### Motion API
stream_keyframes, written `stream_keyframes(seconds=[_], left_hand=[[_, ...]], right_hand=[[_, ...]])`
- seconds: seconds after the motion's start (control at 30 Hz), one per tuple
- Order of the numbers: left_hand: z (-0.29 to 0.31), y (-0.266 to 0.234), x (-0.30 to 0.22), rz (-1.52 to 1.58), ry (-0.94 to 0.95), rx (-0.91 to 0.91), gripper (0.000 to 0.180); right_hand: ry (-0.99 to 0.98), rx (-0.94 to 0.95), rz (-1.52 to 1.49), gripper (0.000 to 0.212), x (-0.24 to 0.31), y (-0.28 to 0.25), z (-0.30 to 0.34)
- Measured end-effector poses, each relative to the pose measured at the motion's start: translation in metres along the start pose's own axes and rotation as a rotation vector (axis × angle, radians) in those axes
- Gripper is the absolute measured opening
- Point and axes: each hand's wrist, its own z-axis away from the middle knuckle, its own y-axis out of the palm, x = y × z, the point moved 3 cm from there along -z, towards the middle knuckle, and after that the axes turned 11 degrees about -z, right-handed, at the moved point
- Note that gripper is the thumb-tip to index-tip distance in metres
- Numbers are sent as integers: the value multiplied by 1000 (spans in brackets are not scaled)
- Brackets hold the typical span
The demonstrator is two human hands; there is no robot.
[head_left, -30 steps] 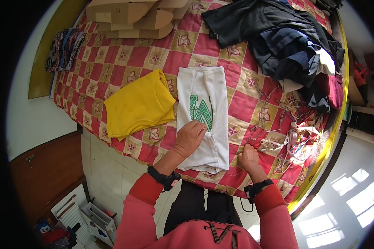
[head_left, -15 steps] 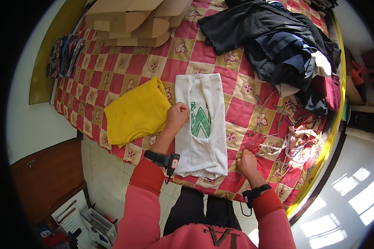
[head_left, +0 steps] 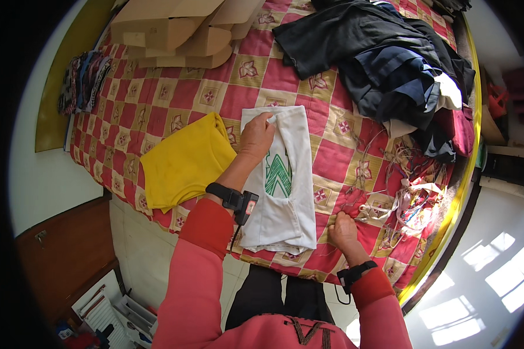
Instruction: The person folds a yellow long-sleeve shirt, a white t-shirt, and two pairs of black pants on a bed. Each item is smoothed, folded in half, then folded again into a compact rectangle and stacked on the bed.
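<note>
A white garment (head_left: 280, 224) with a green zigzag print lies folded into an upright rectangle in front of me. Over its upper left part is my left hand (head_left: 257, 138), fingers pinched together on the fabric near the top fold. My right hand (head_left: 343, 231) rests closed on the checked bedspread, just right of the garment's lower edge; whatever its curled fingers hold, if anything, is hidden. A folded yellow garment (head_left: 186, 163) lies to the left, beside my left forearm.
Flattened brown cardboard boxes (head_left: 174, 29) sit at the far left. Dark clothes (head_left: 384, 64) are heaped at the far right, with tangled threads and cloth strips (head_left: 413, 206) nearer me. A red and beige checked bedspread (head_left: 209, 96) lies under everything; patterned cloths (head_left: 84, 81) hang at its left edge.
My left hand has moved away from me, from the middle of the white garment's left side to near its top. My right hand has stayed in place, closed.
</note>
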Motion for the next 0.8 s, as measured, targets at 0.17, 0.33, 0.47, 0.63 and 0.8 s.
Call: stream_keyframes(seconds=[0.17, 0.33, 0.47, 0.63, 0.8], left_hand=[[-20, 34, -2, 270, -261, 84, 19], [-30, 32, 7, 283, -292, 107, 13], [-31, 28, 1, 330, -330, 152, 8], [-23, 23, -4, 510, -365, 142, 28], [25, 0, 5, 442, -86, 94, 53]], right_hand=[[-26, -6, -26, 26, 1, -5, 0], [-70, -42, -52, 24, 0, -5, 0], [-69, -55, -78, 24, 0, -4, 1], [-54, -22, -2, 26, 0, -4, -1], [-74, -41, 3, 25, -3, -1, -1]])
